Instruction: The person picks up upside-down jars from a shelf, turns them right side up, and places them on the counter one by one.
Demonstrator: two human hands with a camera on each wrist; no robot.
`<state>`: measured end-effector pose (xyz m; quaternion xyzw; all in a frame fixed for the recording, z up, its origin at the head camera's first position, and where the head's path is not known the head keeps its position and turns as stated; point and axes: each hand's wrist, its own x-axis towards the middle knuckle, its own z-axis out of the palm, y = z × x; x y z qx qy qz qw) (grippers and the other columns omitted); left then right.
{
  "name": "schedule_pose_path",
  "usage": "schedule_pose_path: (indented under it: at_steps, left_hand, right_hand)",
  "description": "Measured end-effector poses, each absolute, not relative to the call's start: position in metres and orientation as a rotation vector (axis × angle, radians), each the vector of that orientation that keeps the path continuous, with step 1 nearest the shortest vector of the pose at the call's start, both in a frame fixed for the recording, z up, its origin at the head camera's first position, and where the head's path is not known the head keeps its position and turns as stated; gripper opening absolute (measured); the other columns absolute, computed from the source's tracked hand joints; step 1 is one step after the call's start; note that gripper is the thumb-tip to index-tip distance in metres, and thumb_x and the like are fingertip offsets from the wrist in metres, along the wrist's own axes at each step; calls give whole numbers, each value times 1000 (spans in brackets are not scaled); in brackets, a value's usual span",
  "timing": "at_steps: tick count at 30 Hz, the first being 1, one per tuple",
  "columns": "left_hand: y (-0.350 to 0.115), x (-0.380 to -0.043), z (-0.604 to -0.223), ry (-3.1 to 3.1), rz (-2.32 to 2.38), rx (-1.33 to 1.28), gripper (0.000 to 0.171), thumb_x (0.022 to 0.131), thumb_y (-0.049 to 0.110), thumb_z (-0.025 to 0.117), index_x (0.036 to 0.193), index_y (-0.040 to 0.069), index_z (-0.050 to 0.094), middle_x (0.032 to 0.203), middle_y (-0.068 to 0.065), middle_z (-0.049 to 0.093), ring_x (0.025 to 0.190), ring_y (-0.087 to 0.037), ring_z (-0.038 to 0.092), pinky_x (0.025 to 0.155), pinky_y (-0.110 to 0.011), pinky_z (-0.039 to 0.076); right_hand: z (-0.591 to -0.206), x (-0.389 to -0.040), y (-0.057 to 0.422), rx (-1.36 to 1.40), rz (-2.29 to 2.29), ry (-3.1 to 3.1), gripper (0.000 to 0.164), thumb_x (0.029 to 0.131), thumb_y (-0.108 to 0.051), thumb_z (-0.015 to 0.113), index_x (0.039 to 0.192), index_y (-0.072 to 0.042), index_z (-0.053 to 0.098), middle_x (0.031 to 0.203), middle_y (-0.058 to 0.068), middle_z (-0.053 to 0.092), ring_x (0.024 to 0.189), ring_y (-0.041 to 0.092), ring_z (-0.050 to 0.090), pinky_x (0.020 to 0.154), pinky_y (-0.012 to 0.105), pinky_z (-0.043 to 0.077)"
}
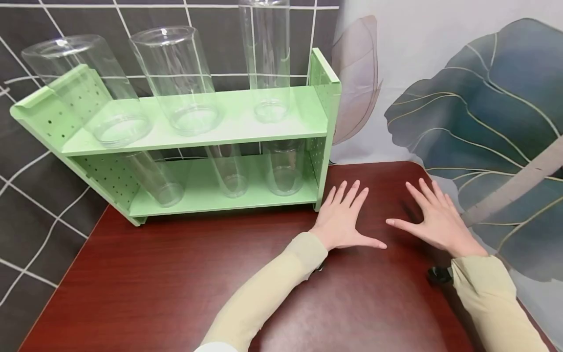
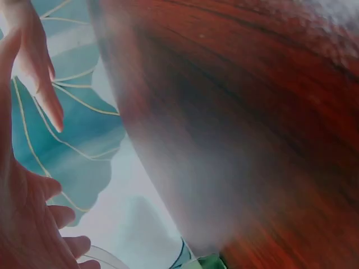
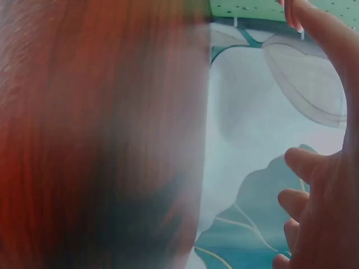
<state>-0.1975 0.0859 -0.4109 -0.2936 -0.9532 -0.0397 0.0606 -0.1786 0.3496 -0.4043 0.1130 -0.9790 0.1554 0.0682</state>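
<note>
My left hand [image 1: 340, 220] hovers over the table near the right end of a green two-tier rack [image 1: 198, 208], fingers spread and thumb pointing right. Apart from it, my right hand [image 1: 440, 222] is held over the table's right side, its fingers also spread and its thumb toward the left hand. Neither hand holds anything. On the rack's upper shelf stand three clear cylinders: a wide one [image 1: 94, 78], a middle one [image 1: 176, 73] and a tall narrow one [image 1: 270, 58]. Smaller clear cylinders stand on the lower shelf, among them one [image 1: 283, 168] at its right end.
The dark red wooden table [image 1: 176, 283] runs up to a dark wall [image 1: 26, 234] with white grid lines on the left. Behind and to the right hangs a pale backdrop [image 1: 396, 44] with large blue-grey leaves. The rack has perforated side panels [image 1: 325, 78].
</note>
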Motion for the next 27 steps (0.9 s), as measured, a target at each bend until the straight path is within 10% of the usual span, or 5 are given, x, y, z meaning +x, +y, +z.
schedule_pose_path:
  at_steps: [27]
  left_hand:
    - [4,-155,-354,-2382,-995,-1035,80,80,59,81,145,19,55,140,10,57,127,-4,51,105,-19,40]
  right_hand:
    - [-325,-192,259,485,721,-2580,75,91,-41,76,153,-12,46,152,16,48,137,40,44,110,63,35]
